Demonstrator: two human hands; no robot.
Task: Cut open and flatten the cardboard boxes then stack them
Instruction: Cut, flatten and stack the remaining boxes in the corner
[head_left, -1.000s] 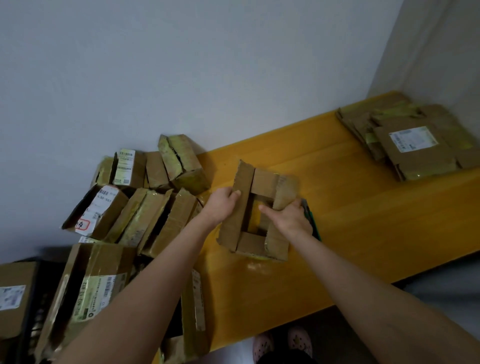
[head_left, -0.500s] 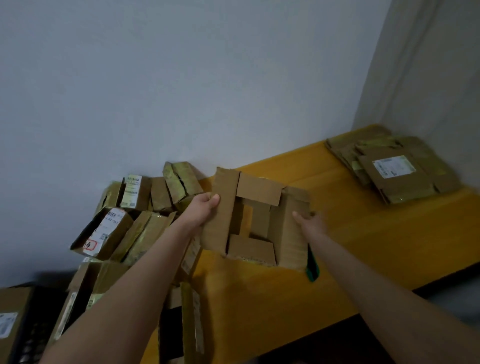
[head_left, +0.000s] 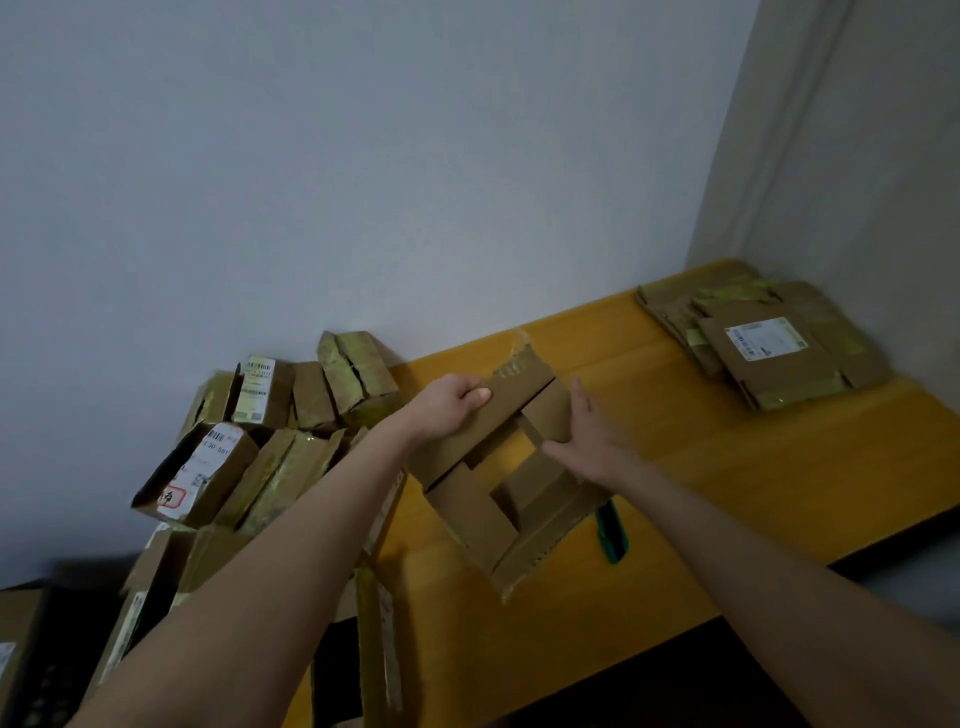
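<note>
An opened cardboard box (head_left: 498, 499) with its flaps spread lies tilted over the yellow table (head_left: 727, 493) in the middle. My left hand (head_left: 452, 402) grips its upper left flap, thumb on top. Fingers straight, my right hand (head_left: 587, 441) presses on the box's right side. A stack of flattened boxes (head_left: 769, 343) lies at the table's far right corner. A pile of unflattened taped boxes (head_left: 270, 431) leans against the wall at the left.
A green-handled cutter (head_left: 610, 535) lies on the table just right of the held box. More boxes (head_left: 156, 587) stand at the lower left beside a dark crate (head_left: 36, 665). Walls close the back and right.
The box has been turned and laid flatter toward the table. My right hand moved from the box's right edge onto its top. The camera tilted up.
</note>
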